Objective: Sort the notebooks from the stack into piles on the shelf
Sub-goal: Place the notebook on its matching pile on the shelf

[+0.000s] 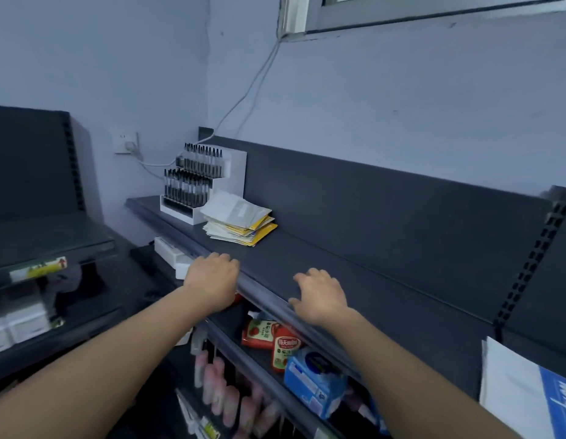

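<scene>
- We see a dark shelf [386, 248] under a pale blue wall [402, 106], with a white pen rack [209, 185] at its far end.
- Our left hand [212, 280] and right hand [321, 296] rest on its front edge, loose, holding nothing.
- The notebook stack [240, 223] lies by the rack, beyond both hands.

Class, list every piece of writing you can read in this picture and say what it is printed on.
None reads clearly.
Red sauce pouches: Chinese print, blurred.
Blue pack: print blurred.
White and blue sheet: characters cut off.
Stack of notebooks: print too small.
Shelf-edge label: blurred.
</scene>
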`<state>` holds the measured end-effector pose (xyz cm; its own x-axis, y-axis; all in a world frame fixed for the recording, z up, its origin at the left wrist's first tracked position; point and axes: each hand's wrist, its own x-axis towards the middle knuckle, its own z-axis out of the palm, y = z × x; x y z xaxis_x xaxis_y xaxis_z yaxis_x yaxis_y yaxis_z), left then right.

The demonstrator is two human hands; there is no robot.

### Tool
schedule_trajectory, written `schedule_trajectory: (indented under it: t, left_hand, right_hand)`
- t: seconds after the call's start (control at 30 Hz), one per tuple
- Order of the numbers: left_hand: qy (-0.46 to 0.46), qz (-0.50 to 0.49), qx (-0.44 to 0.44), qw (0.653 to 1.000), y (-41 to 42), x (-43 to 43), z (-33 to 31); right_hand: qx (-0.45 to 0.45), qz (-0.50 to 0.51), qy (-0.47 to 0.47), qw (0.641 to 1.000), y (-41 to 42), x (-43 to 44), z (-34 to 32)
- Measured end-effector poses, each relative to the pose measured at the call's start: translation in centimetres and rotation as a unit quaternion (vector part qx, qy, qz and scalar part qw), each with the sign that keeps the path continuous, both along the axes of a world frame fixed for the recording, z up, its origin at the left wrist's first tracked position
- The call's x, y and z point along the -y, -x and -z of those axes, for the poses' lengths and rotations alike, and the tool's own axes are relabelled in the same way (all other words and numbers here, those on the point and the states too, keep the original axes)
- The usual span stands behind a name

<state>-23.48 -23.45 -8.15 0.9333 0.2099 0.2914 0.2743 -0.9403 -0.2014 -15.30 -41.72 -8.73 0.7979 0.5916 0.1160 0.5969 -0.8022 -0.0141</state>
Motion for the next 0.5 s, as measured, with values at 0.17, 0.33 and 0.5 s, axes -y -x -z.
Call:
schedule_trajectory:
  t: [0.17, 0.33, 0.5]
  left_hand:
    - [0.004, 0.003, 0.002, 1.0, -1.4, -3.8, -0.1]
    - [0.01, 0.002, 0.01, 1.0, -3.7, -7.1, -0.2]
    - [0.01, -0.015, 0.013, 1.0, -7.2, -10.6, 0.0]
  right_hand:
    - [-0.009, 0.001, 0.001, 1.0, -1.5, -4.5, 0.1]
    - [-0.014, 0.002, 0.007, 1.0, -4.1, -8.2, 0.2]
    - [-0.011, -0.007, 0.004, 1.0, -7.7, -11.7, 0.5]
